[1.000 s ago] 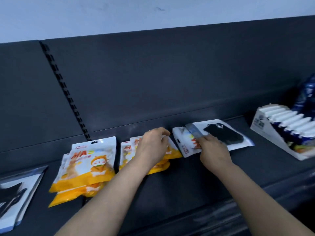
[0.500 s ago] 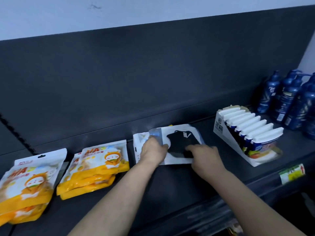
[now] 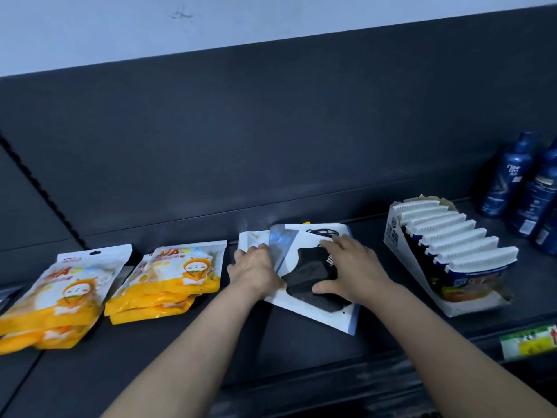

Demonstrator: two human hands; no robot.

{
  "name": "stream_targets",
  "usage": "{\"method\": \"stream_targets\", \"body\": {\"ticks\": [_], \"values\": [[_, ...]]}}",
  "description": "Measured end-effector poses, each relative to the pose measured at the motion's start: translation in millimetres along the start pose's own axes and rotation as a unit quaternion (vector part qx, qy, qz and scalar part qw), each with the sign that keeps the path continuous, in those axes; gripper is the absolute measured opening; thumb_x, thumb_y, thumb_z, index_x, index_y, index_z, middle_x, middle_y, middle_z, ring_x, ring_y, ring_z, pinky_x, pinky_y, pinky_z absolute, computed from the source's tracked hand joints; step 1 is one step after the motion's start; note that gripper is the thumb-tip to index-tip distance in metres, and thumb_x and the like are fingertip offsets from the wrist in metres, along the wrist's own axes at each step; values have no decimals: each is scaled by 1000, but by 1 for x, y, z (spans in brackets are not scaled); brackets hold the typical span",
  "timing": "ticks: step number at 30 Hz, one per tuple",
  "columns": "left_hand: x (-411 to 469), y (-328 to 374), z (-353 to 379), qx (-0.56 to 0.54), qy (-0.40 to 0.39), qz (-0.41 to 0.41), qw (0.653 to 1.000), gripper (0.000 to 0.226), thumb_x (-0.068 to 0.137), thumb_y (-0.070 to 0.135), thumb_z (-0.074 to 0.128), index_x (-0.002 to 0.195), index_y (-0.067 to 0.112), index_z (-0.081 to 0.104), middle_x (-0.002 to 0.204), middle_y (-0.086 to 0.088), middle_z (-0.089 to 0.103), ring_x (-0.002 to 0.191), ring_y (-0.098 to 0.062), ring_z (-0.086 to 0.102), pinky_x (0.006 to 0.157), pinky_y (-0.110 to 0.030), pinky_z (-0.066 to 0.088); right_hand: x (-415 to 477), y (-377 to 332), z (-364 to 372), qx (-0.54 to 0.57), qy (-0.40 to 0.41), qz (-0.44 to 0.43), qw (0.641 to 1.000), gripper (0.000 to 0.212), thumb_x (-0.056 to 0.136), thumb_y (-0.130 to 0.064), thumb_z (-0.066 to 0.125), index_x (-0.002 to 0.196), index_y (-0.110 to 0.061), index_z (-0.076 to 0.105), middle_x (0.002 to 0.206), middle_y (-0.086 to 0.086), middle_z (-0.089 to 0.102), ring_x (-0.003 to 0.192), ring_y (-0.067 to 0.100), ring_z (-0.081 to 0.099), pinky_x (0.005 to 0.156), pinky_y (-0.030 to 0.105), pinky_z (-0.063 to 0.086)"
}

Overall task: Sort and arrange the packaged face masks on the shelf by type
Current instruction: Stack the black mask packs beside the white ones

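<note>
Press black mask packet [image 3: 304,279] flat under spread right hand [image 3: 352,267], left hand [image 3: 256,270] curled gripping its left edge. Slide squarely, just right of orange mask packs [image 3: 168,282].

We see a shelf [image 3: 180,342] of smooth, matt, dark grey painted metal under a matt pale wall [image 3: 90,31] at the top of the frame. The orange packs [image 3: 168,285] at lower left are glossy plastic film. The white pack [image 3: 319,315] at centre shines too, its clear window showing black cloth. At right stand a matt cardboard display box [image 3: 394,224] and glossy blue plastic bottles [image 3: 509,173].
</note>
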State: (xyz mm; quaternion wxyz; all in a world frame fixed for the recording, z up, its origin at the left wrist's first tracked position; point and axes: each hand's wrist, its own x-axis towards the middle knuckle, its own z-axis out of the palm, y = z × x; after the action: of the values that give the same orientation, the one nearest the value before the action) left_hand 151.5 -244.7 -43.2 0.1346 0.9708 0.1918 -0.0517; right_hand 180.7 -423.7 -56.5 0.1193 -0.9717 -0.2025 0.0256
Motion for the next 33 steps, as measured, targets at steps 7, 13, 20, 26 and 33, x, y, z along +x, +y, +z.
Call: {"method": "stream_targets", "body": {"ticks": [7, 13, 20, 26, 33], "values": [[-14, -14, 2, -96, 43, 24, 994, 57, 81, 34, 65, 133, 19, 44, 132, -4, 51, 127, -27, 36, 98, -37, 42, 14, 3, -4, -21, -80, 97, 992, 115, 44, -78, 71, 136, -19, 35, 136, 2, 46, 126, 25, 40, 97, 45, 33], [-11, -18, -3, -130, 75, 19, 989, 55, 89, 30, 55, 140, 15, 41, 142, -4, 49, 130, -29, 42, 103, -39, 41, 11, 9, -5, -17, -84, 89, 992, 124, 44, -75, 74, 145, -21, 25, 155, 8, 18, 145, 31, 3, 112, 61, 8], [-9, -14, -9, -148, 109, 26, 983, 51, 91, 26, 54, 141, 18, 42, 139, -5, 52, 130, -28, 43, 102, -36, 41, 7, 7, -11, -57, -127, 117, 983, 129, 35, -83, 69, 141, -22, 30, 143, 5, 37, 133, 27, 31, 105, 47, 28], [-7, -14, -15, -188, 186, 9, 964, 42, 92, 16, 50, 134, 16, 46, 133, -9, 55, 124, -30, 48, 95, -39, 43, -1, 17, -38, 159, 119, 134, 971, 47, 82, -49, 64, 108, -13, 50, 111, 11, 64, 101, 31, 60, 76, 36, 46], [-7, -1, 0, -141, 118, 30, 982, 50, 90, 35, 57, 136, 19, 46, 137, -6, 49, 130, -27, 37, 100, -37, 38, -22, 12, -40, 307, 315, 149, 885, 38, 98, -27, 43, 123, 1, 34, 109, 23, 60, 94, 40, 58, 68, 32, 38]]}}
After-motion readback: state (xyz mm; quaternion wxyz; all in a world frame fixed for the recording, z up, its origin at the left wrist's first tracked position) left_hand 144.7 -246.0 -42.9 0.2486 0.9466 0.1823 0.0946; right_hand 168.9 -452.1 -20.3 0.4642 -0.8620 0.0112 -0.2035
